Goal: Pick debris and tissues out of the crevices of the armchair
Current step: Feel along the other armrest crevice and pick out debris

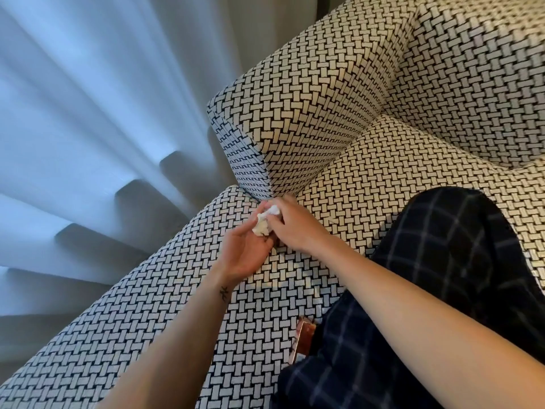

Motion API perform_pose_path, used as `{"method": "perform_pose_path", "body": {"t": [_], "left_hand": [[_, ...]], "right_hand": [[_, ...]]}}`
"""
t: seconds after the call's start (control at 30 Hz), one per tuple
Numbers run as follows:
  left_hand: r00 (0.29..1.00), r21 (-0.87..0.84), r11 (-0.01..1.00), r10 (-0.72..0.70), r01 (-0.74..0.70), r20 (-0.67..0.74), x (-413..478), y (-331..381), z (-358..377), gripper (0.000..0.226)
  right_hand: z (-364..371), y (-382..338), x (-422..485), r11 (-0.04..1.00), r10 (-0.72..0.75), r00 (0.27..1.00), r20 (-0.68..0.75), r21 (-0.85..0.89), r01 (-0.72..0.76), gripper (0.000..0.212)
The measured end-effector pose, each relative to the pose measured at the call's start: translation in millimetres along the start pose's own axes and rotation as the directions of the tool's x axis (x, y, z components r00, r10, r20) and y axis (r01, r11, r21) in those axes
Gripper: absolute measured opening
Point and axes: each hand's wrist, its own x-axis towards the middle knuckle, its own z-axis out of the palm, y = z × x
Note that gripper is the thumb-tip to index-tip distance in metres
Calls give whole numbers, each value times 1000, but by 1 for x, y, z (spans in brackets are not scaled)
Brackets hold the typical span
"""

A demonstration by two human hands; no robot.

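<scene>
The armchair has black-and-cream woven-pattern fabric. Its armrest meets the seat cushion in a crevice just above my hands. My left hand lies palm up on the seat front and cups a crumpled white tissue wad. My right hand comes in from the right and pinches a small white tissue piece at the top of that wad, right by the crevice. How deep the crevice goes is hidden by my fingers.
Pale curtains hang in folds at the left, close to the armrest. My leg in dark checked trousers rests on the seat at the right. A brownish flat object sticks out beside the leg.
</scene>
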Motion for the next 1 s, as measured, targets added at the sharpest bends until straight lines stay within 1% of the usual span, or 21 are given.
{"method": "perform_pose_path", "body": {"t": [0.07,0.17,0.27,0.37,0.43,0.5,0.57,0.63,0.73,0.8,0.83,0.9,0.93,1.0], "left_hand": [[1000,28,1000,-4,4,12,3,-12,9,55],[1000,29,1000,-9,9,11,5,-24,25,57],[1000,15,1000,-13,14,-12,7,-36,55,49],[999,45,999,-1,3,-39,14,-49,99,41],[999,81,997,9,-6,-40,20,-60,130,42],[1000,132,991,7,-5,-13,26,-72,165,43],[1000,161,987,-17,13,24,31,-83,199,43],[996,158,987,-45,33,72,36,-93,228,46],[985,126,990,-86,67,153,48,-113,263,57],[978,130,988,-102,79,184,57,-131,283,63],[975,150,985,-110,81,193,62,-141,293,60],[970,220,973,-113,65,214,70,-159,308,48],[970,272,961,-116,54,214,75,-170,316,45],[976,349,936,-122,53,179,90,-193,330,46]], "right_hand": [[-9,4,-10,999,19,999,-45,33,-17,29],[-28,11,-24,999,48,993,-106,18,-47,39],[-56,18,-40,998,65,984,-167,12,-64,30],[-90,23,-57,997,73,962,-265,23,-70,22],[-114,27,-68,994,101,927,-362,68,-81,20],[-139,29,-81,986,140,880,-455,143,-83,18],[-163,32,-93,982,152,842,-517,178,-67,14],[-186,37,-106,978,160,807,-569,204,-50,13],[-218,53,-127,966,217,735,-643,250,-67,19],[-235,68,-142,950,262,693,-672,308,-61,22],[-243,76,-150,940,285,673,-683,336,-57,23],[-253,91,-165,923,316,641,-699,383,-38,23],[-257,99,-173,912,329,632,-701,410,-20,24],[-266,115,-192,878,359,637,-682,479,18,28]]}}
